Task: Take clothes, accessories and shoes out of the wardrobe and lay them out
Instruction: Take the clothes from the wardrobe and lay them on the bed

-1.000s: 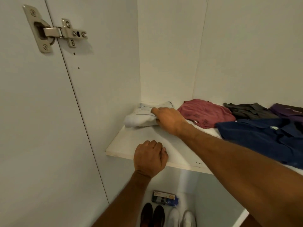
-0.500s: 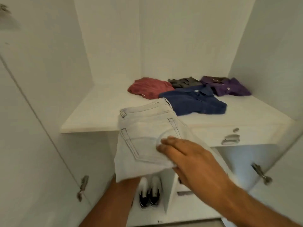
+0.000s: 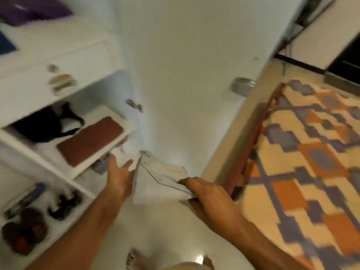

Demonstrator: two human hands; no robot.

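In front of the open wardrobe [image 3: 58, 55], frame motion-blurred:
Folded pale jeans [image 3: 155, 182]: held in the air between both hands, clear of the shelves, over the pale floor [image 3: 165, 230], to the right of the wardrobe's lower shelves.
Right hand [image 3: 210, 195]: at the jeans' right edge; fingers [image 3: 191, 181] laid over the top of the fabric, thumb beneath, clamped on the fold.
Left hand [image 3: 118, 176]: against the jeans' left edge; fingers [image 3: 126, 164] straight and spread apart, palm touching the cloth, no curl round it visible.
Upper wardrobe shelf: purple garment [image 3: 29, 10] at the far left corner, a sliver of dark blue garment [image 3: 5, 45] just below it.
Drawer front [image 3: 39, 82]: under that shelf, with a metal handle [image 3: 61, 81].
Middle wardrobe shelf: black bag [image 3: 44, 125] at the back, brown flat case [image 3: 89, 141] in front of it, near the shelf edge.
Wardrobe bottom: dark shoes [image 3: 23, 230] and a black item [image 3: 64, 203], too blurred to identify further.
Wardrobe door [image 3: 185, 75]: standing open, behind the jeans.
Bed [image 3: 302, 172]: right of the wardrobe door, covered by a patterned orange, cream and purple spread.
Bare foot [image 3: 136, 260]: on the floor below the jeans.
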